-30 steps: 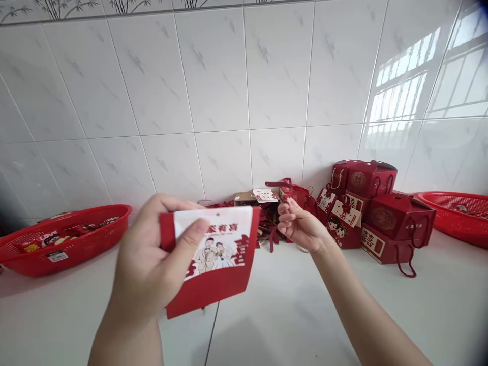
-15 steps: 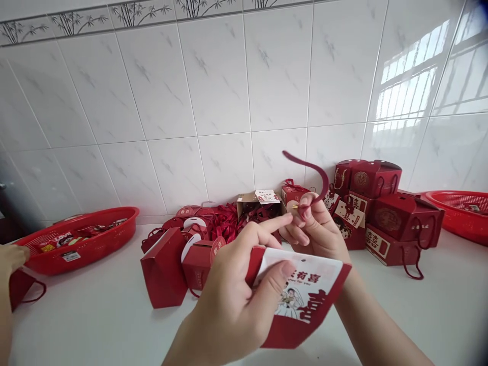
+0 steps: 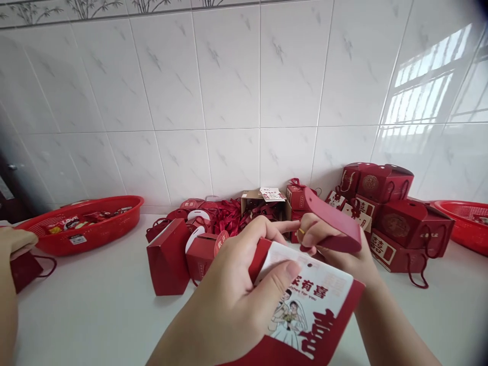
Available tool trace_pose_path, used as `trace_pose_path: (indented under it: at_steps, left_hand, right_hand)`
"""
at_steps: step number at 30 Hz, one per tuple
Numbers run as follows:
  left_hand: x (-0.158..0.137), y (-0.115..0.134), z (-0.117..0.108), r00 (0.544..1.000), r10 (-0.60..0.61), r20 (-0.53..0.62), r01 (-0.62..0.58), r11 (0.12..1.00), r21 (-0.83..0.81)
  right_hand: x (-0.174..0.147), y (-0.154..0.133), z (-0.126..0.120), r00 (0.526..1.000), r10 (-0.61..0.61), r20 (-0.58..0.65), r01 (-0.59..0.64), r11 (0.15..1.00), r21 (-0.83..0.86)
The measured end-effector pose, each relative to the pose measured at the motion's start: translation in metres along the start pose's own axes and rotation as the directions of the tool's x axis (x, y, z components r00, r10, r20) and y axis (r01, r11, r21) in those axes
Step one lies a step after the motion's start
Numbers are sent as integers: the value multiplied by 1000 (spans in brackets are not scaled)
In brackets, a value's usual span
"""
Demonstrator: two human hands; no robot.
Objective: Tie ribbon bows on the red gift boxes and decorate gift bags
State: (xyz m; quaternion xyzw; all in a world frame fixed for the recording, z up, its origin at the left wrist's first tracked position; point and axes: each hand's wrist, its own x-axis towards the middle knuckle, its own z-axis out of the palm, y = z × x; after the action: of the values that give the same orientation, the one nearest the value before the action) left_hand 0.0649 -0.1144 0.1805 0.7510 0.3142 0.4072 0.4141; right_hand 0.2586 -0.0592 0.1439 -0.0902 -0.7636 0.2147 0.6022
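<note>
This appeared to be a room in a home, perhaps a kitchen. Glossy white wall tiles with grey marbling (image 3: 232,81) rose behind a smooth white tabletop (image 3: 95,315), below a narrow border strip of dark bamboo drawings (image 3: 91,8). A pale reflection of a barred window (image 3: 425,96) shone on them; an oval red plastic basket (image 3: 120,225) looked like household ware.

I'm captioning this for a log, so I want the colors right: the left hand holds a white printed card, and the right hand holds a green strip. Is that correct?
Not quite: the strip in the right hand is red, not green, as the head view shows. The left hand does hold the white printed card.
</note>
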Motion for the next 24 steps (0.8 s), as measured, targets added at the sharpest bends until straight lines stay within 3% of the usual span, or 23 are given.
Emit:
trace_pose_path:
  at_steps: [4,11,18,21,24]
  left_hand:
    - [-3,2,-3,999,25,45,-21,996,-82]
    - [-4,2,-8,995,96,1,-93,969,-229]
    - [-6,5,-2,996,-8,-94,-13,975,-224]
    - [-2,2,1,971,-6,-238,-44,978,-204]
    - [3,-4,1,914,20,-406,-74,990,-118]
  right_hand:
    - [-1,-8,-3,996,-58,62,65,991,-117]
    - [5,-16,-5,969,-175,177,204,965,-164]
    - [1,-9,-1,991,-91,94,109,972,-206]
    - [2,-4,-7,994,-39,-100,30,995,-90]
    - [4,-8,-16,925,-23,-379,78,988,132]
